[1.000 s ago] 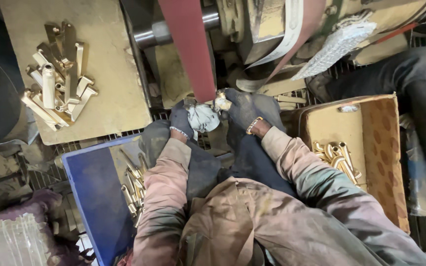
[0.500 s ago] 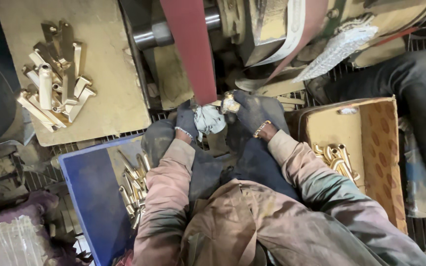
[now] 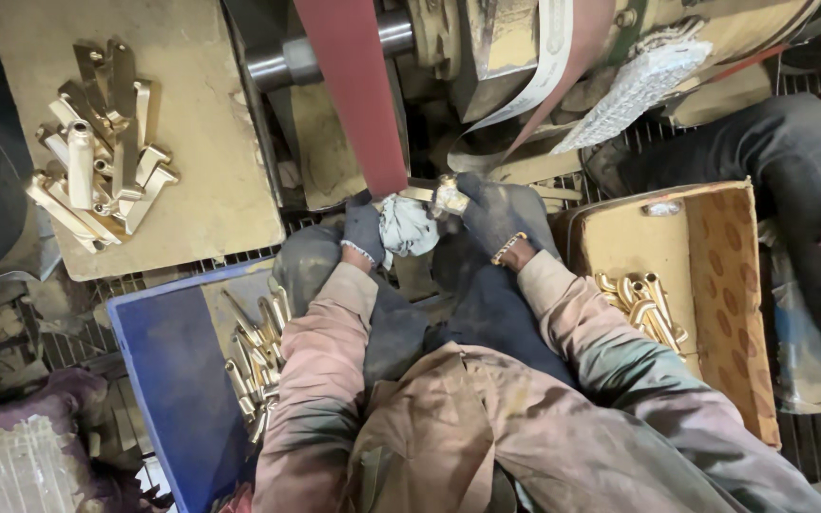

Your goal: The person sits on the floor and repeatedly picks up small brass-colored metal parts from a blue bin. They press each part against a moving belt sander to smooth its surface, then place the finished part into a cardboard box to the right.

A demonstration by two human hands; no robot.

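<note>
Both my hands wear dark gloves and meet just below the red sanding belt (image 3: 353, 85). My left hand (image 3: 365, 228) grips a crumpled pale cloth (image 3: 409, 226). My right hand (image 3: 494, 214) holds a brass fitting (image 3: 447, 197) whose end reaches toward the belt's lower end. The cloth sits against the fitting between the two hands. My knees in dark trousers lie under the hands.
A pile of brass parts (image 3: 97, 142) lies on a tan board (image 3: 211, 171) at upper left. A blue crate (image 3: 163, 380) at lower left holds several brass pieces. A cardboard box (image 3: 715, 275) on the right holds more brass parts (image 3: 643, 304). Another person's dark-clothed leg (image 3: 800, 161) is at far right.
Both hands have risen slightly toward the belt, bringing the brass fitting and cloth closer to its lower end. The view has shifted a little.
</note>
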